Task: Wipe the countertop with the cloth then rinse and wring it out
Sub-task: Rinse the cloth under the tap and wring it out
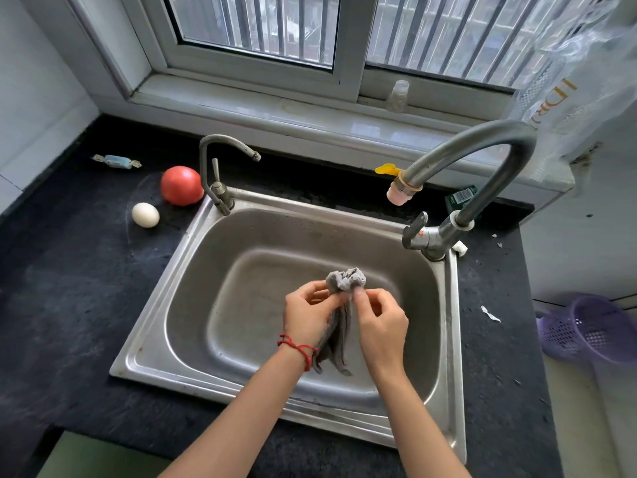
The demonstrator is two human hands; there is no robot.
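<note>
Head view shows my left hand (308,313) and right hand (381,317) over the middle of the sink (193,270), fingertips of both pinching the bunched top of the grey cloth (339,317) between them, its tail hanging toward 6 o'clock. I judge it soft, limp and probably wet, so gripping its two ends would suit twisting. At 1 o'clock, the big tap (482,167) shows no running water.
</note>
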